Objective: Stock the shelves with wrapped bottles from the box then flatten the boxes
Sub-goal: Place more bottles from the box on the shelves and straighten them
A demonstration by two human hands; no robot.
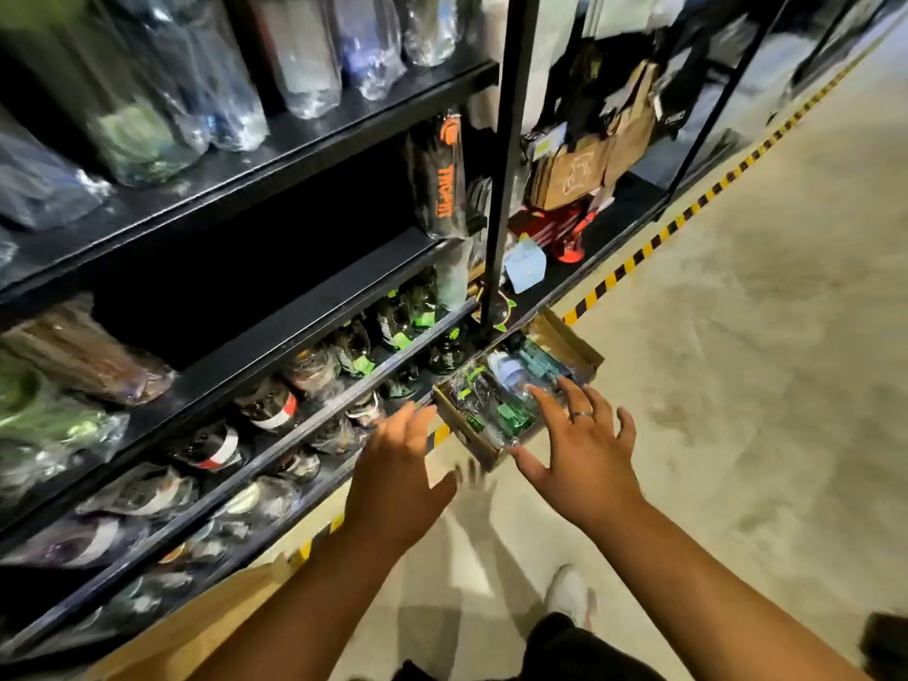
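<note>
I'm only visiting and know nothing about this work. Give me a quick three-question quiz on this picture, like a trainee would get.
1. True or false: the left hand grips a bottle.
2. Where does the cardboard box sit? A) on the floor B) on the top shelf C) on a cart
3. Fill in: the right hand wears a ___ on one finger.
Key: 1 false; 2 A; 3 ring

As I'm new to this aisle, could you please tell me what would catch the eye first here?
The left hand and right hand reach, both open, toward a cardboard box of wrapped bottles on the floor. Black shelves on the left hold more bottles.
</note>
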